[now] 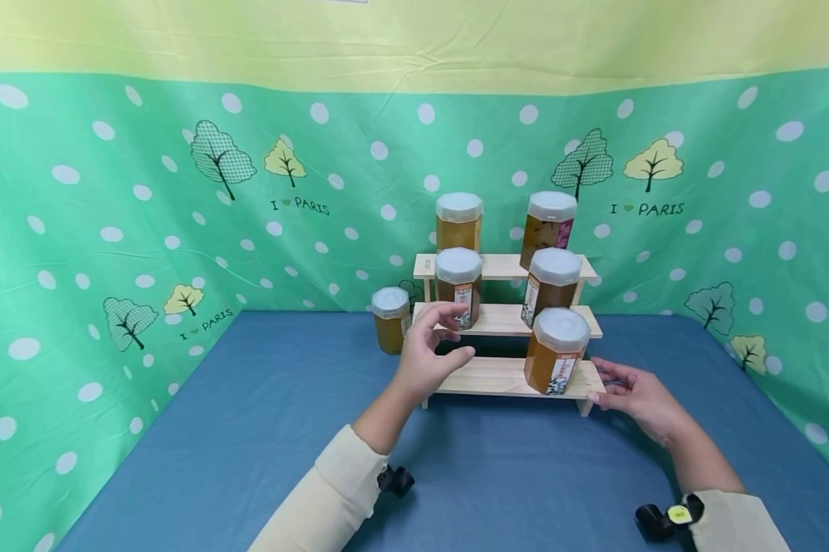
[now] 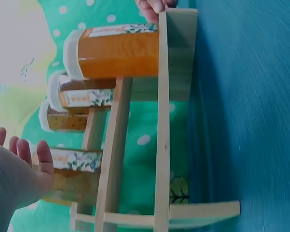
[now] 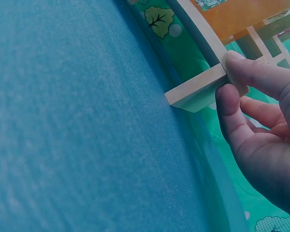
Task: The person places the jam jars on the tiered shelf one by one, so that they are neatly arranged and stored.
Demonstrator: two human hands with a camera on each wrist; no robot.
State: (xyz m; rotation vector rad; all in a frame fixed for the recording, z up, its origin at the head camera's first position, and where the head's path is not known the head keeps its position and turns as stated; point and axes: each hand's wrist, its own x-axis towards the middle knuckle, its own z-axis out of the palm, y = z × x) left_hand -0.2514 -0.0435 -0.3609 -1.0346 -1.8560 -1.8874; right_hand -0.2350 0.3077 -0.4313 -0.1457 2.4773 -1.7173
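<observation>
A three-tier wooden rack (image 1: 486,376) bears several honey jars with white lids. In the head view, my left hand (image 1: 431,353) hovers with bent, parted fingers in front of the left jar (image 1: 458,287) on the middle tier. The left wrist view shows that hand (image 2: 19,179) with nothing in its grasp. My right hand (image 1: 638,399) pinches the right end of the bottom tier, thumb and finger at its corner in the right wrist view. Beside that hand, a honey jar (image 1: 557,353) stands on the bottom tier.
Another honey jar (image 1: 389,320) stands on the blue tablecloth (image 1: 283,414) left of the rack. Two jars, left (image 1: 458,222) and right (image 1: 549,226), are on the top tier. A green polka-dot curtain (image 1: 345,192) hangs close behind.
</observation>
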